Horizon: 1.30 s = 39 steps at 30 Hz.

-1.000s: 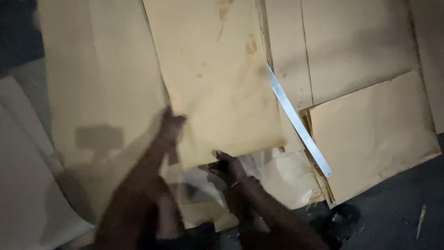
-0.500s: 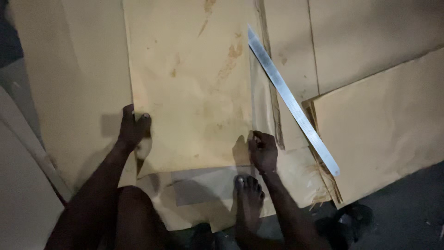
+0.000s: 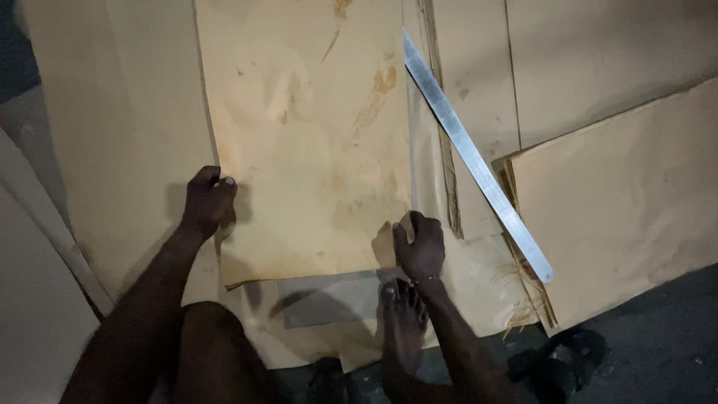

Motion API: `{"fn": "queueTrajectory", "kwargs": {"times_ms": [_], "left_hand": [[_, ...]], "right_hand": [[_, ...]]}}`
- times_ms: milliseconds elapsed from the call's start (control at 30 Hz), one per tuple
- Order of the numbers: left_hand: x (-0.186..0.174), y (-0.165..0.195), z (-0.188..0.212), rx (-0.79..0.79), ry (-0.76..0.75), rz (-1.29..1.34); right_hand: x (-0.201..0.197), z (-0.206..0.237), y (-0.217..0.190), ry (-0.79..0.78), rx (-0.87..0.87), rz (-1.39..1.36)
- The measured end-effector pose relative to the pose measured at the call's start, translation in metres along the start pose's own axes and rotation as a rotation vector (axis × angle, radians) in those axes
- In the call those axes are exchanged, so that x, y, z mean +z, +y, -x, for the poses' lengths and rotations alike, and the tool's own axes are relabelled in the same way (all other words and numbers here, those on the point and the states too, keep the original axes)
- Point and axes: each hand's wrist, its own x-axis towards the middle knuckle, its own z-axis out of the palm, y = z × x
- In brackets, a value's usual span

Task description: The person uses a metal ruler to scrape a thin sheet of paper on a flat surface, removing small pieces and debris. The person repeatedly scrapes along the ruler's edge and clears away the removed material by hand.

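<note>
Stained brown paper sheet (image 3: 307, 142) lies flat on other brown sheets (image 3: 112, 135); left hand (image 3: 207, 203) curls closed on its left edge; right hand (image 3: 420, 245) pinches its lower right corner; a metal ruler (image 3: 475, 157) lies slantwise just beside, right.

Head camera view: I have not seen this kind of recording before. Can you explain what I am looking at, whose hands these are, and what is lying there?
The picture comes from a camera worn on a person's head, looking down at their own bare hands; there is no machine. The person sits low, with a knee and a bare foot showing at the bottom. The left hand grips the left edge of a stained brown paper sheet, and the right hand presses on its lower right corner. The sheet lies on more brown sheets. A long metal ruler lies slanted to the right of it, untouched, partly across a stack of brown sheets. The dark floor shows at lower right.
</note>
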Motion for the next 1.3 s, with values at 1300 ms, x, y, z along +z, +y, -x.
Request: {"fn": "queueTrajectory", "kwargs": {"times_ms": [1300], "left_hand": [[0.008, -0.007, -0.007, -0.569, -0.098, 0.355]], "right_hand": [[-0.006, -0.025, 0.033, -0.343, 0.545, -0.426]]}}
